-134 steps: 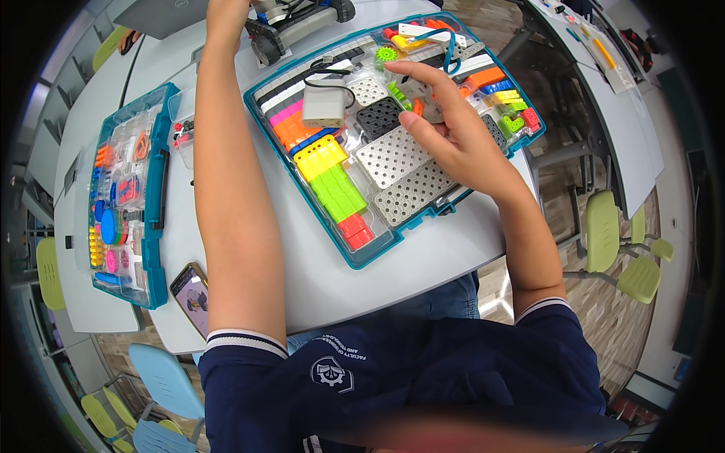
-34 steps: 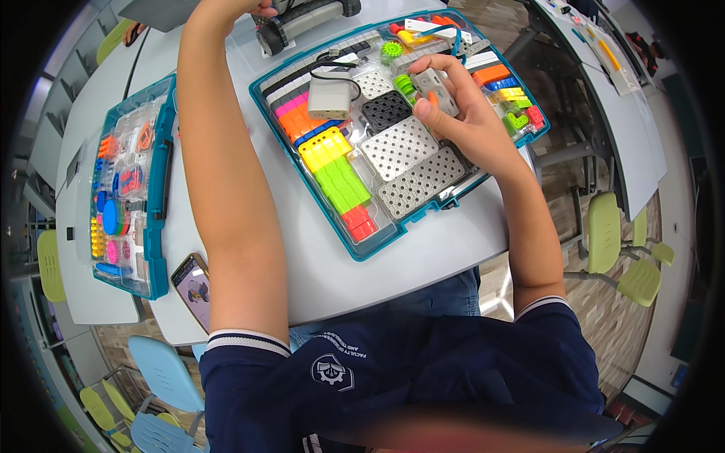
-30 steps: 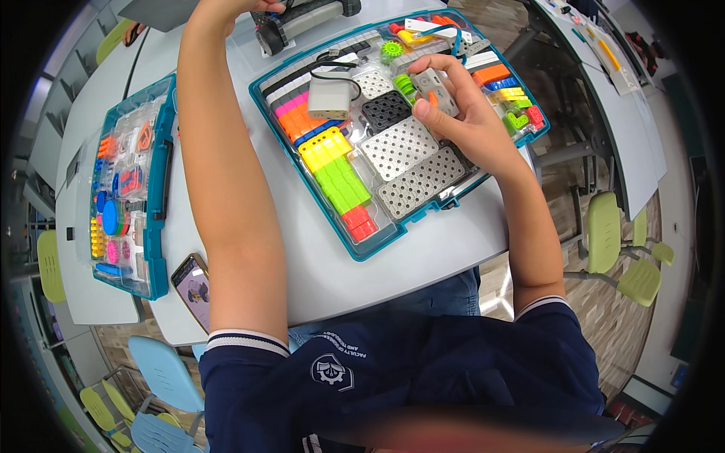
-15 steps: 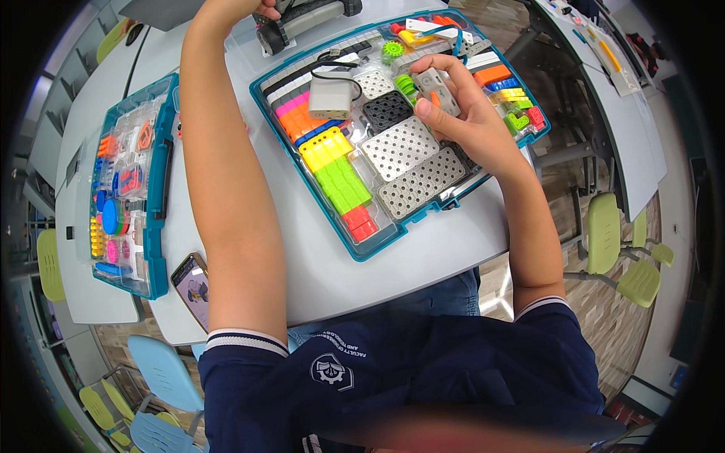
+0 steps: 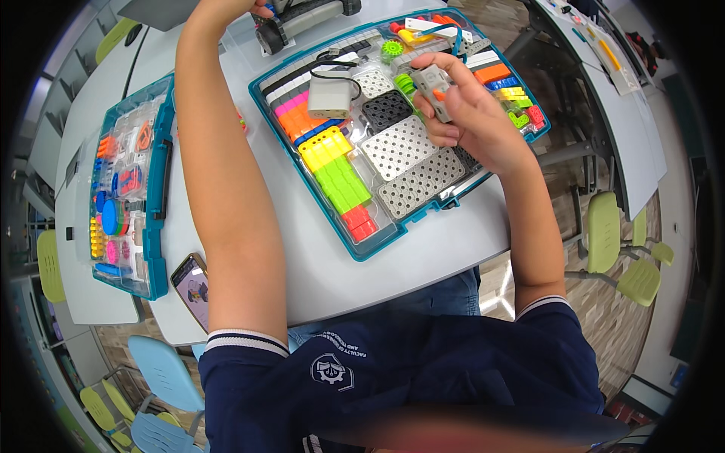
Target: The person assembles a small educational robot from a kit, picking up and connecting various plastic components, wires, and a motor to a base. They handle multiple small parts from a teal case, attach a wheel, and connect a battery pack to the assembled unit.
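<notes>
My right hand is closed around a light grey block-shaped module with a small orange part, held above the open teal-edged building kit case. At the top edge, the picture cuts off part of my left hand. Its fingers are bent beside a grey model with black wheels, and a bit of blue shows at the fingertips. What they pinch is too small to make out. On the case's sorted bricks and perforated plates rests a white box with a black cable.
Left of my left arm lies a second teal case of small coloured parts. A phone showing a model picture lies near the table's front edge. Green chairs and another table stand to the right; a blue chair is at lower left.
My right hand has turned the grey module more upright and shifted its thumb and fingers around it. My left forearm has moved slightly left, and a bit of blue now shows at those fingertips.
</notes>
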Tool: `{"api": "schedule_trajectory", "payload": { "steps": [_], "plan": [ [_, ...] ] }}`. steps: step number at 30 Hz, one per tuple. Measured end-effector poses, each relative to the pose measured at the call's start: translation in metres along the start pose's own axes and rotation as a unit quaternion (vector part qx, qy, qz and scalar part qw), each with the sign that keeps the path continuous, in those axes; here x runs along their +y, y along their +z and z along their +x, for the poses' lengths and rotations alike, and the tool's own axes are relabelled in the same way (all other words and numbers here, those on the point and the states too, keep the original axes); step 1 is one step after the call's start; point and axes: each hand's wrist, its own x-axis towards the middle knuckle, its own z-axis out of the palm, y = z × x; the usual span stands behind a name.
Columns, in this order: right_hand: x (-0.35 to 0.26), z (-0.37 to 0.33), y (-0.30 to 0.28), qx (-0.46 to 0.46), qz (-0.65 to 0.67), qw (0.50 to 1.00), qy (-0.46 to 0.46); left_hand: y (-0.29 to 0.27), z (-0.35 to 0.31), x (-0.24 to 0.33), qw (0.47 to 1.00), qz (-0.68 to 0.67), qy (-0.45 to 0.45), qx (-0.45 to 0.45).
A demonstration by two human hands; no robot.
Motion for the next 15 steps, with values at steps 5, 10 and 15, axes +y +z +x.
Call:
{"api": "schedule_trajectory", "payload": {
  "steps": [5,10,15],
  "plan": [
    [-0.0015,-0.0006,-0.0022,-0.035,0.099,0.994,-0.023,-0.0017,0.0016,-0.0041,1.0,0.001,-0.028,-0.011],
    [-0.0036,-0.0005,-0.0037,-0.038,0.127,0.991,-0.022,-0.0003,-0.0001,-0.0028,0.999,0.007,-0.024,-0.03],
    [-0.0022,-0.0022,-0.0035,-0.066,0.139,0.988,-0.016,0.0012,-0.0063,0.0041,1.0,0.021,-0.009,-0.017]
  ]
}}
